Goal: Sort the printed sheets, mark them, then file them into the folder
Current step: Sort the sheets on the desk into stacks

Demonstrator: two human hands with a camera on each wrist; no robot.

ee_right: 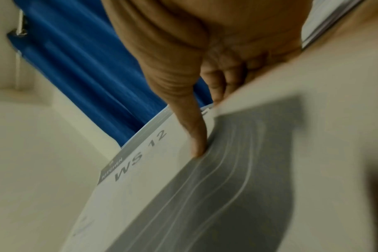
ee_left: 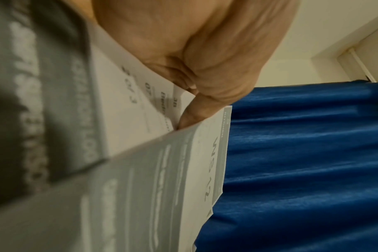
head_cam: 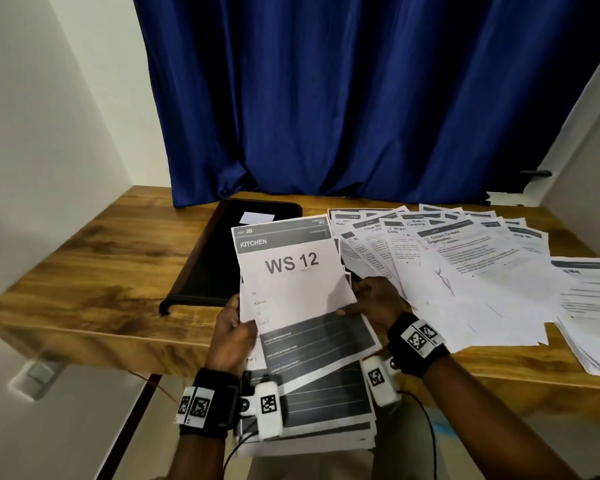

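I hold a stack of printed sheets [head_cam: 312, 420] above the table's front edge. Its top sheet [head_cam: 291, 271], headed KITCHEN and WS 12, tilts a little to the right. My left hand [head_cam: 232, 327] grips the stack's left edge, thumb on the front. My right hand [head_cam: 371, 299] pinches the top sheet's right edge, thumb on the printed face [ee_right: 196, 146]. In the left wrist view the same sheet [ee_left: 207, 162] shows under my thumb [ee_left: 196, 109]. A black folder [head_cam: 222, 251] lies closed on the table behind the stack, a small white slip [head_cam: 257, 217] on it.
Several printed sheets [head_cam: 447, 268] are fanned out over the right half of the wooden table [head_cam: 94, 265]. Another pile [head_cam: 589, 306] lies at the far right edge. A blue curtain [head_cam: 361, 98] hangs behind; white walls close in on both sides.
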